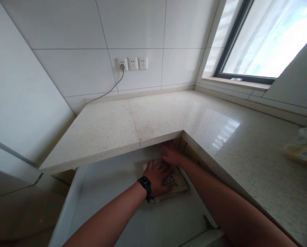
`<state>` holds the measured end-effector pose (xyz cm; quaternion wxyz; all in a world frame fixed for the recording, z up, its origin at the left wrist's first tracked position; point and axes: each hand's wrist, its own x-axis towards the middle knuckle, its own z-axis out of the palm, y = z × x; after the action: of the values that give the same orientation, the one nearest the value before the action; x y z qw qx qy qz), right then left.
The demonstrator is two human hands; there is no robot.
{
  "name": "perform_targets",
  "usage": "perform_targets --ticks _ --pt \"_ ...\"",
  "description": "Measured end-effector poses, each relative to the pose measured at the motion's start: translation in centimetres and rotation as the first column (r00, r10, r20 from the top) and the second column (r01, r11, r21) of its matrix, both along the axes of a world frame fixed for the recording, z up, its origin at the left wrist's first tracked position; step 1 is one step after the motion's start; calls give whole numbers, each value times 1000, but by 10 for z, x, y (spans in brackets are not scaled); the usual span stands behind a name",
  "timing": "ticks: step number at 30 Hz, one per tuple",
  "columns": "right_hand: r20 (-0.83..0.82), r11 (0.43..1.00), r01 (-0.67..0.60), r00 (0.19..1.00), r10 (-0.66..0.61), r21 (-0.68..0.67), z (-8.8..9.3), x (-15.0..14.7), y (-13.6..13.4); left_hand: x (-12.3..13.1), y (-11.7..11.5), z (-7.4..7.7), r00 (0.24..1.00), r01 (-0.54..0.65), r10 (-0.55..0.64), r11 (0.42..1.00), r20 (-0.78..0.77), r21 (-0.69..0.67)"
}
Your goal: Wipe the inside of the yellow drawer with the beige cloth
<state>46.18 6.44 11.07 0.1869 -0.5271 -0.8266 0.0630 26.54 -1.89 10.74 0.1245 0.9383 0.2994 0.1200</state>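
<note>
The folded cloth (179, 185) under the flat, spread left hand (158, 178) seems light, limp, best edge-lifted; the shadowed right hand (173, 154) hides its grip.

Cloth (181, 185) partly hidden beneath the left hand (158, 176), its print (171, 179) indistinct

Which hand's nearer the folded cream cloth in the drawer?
Left. The left hand lies on the cloth; the right hand is just beyond it, near the countertop's inner corner.
</note>
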Motion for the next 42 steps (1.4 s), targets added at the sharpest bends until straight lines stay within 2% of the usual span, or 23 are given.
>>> perform_targets --ticks 6,10,15,20,27,31,34,37,42 --pt "-16 1000 -11 1000 11 16 -1 1 1 -29 60 -7 944 -303 304 953 -126 29" --pt "-14 1000 -27 1000 27 10 -1 2 1 -65 80 -11 887 -439 436 898 -151 13" --pt "-15 1000 -29 999 29 4 2 1 -1 -114 76 -13 813 -556 549 831 -195 18" --pt "-11 1000 -30 999 30 10 3 1 -2 -151 68 -14 712 -658 642 752 -285 51" --pt "-8 999 -35 999 35 11 -2 2 1 -211 58 -30 565 -777 760 621 -320 102" --pt "-3 999 -34 999 34 0 -3 3 2 -240 50 -34 497 -819 801 560 -332 124" --pt "-4 999 -32 999 31 -8 -4 3 3 -238 48 -32 469 -834 820 534 -328 142" --pt "-11 1000 -26 1000 26 -11 -3 3 3 -218 50 -28 441 -852 833 506 -333 138" --pt "-22 1000 -8 1000 8 -1 -2 1 2 -169 58 -21 513 -818 802 565 -307 106"
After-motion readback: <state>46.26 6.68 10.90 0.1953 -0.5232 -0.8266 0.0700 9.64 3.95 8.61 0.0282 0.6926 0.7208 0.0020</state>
